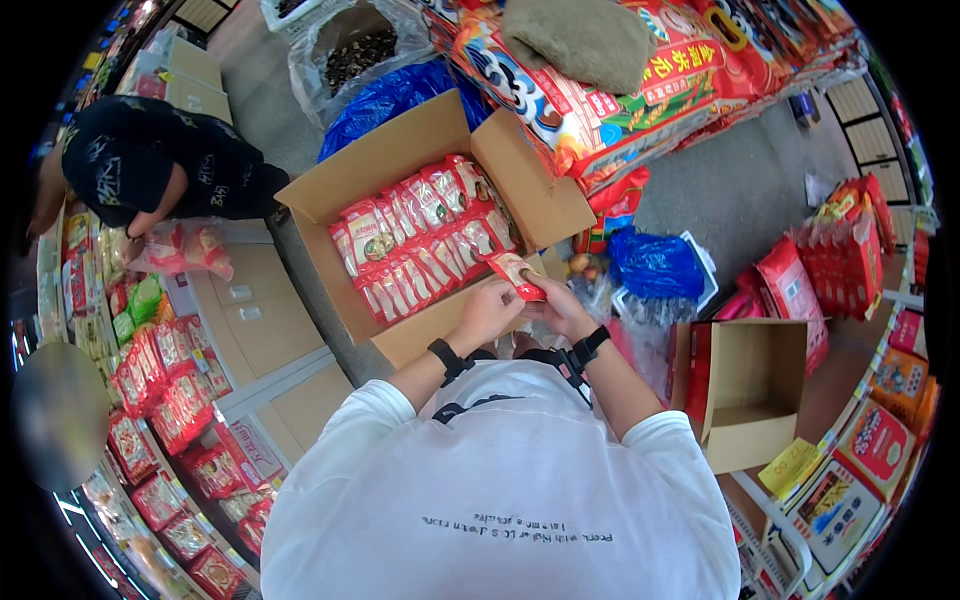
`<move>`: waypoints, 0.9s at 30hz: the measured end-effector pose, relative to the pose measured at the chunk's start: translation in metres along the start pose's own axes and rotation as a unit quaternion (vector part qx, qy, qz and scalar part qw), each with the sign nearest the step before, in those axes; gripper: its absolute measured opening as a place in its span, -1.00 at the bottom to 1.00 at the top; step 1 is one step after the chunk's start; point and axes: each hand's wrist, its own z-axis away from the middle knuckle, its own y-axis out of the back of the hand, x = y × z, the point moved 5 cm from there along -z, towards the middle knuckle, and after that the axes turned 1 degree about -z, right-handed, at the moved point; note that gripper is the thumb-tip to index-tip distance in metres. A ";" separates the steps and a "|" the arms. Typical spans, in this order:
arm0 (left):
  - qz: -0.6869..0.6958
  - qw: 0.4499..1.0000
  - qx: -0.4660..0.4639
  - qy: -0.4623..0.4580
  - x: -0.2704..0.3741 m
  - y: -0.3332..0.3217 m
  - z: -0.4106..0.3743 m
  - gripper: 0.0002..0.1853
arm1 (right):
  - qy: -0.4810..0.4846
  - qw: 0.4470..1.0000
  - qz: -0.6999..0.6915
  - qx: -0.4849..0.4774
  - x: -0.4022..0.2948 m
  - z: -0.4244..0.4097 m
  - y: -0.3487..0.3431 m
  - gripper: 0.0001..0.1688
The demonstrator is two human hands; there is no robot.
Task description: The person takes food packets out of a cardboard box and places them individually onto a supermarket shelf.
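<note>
A red food packet (514,270) with a pale picture on it is held up in front of my body, over the near right corner of a large open cardboard box. My right hand (561,306) grips its right side, thumb on top. At the packet's near left edge, my left hand (487,311) has its fingers curled and pinched together. Inside the cardboard box (390,156), two rows of similar red and clear packets (424,236) stand packed side by side. The box's flaps are spread outward.
Large red rice bags (667,127) with a folded brown cloth (577,41) lie beyond the box. Left, a person (165,165) bends by shelves of red packets (169,375). Blue plastic bags (656,262) and an open carton (754,375) are at right.
</note>
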 end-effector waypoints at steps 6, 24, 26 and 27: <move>-0.025 1.000 -0.018 -0.002 -0.003 0.012 0.011 -0.71 | 0.097 0.992 0.078 -0.031 -0.044 0.024 -0.008 -0.64; 0.361 0.914 0.157 0.099 -0.054 0.090 0.138 -0.72 | 0.023 0.971 0.154 -0.180 0.004 0.072 -0.064 -0.54; 0.373 0.895 0.220 0.110 -0.065 0.094 0.171 -0.70 | -0.010 0.976 0.120 -0.183 0.022 0.076 -0.083 -0.63; 0.362 0.890 0.255 0.111 -0.068 0.097 0.189 -0.71 | -0.028 0.972 0.121 -0.200 0.033 0.076 -0.091 -0.65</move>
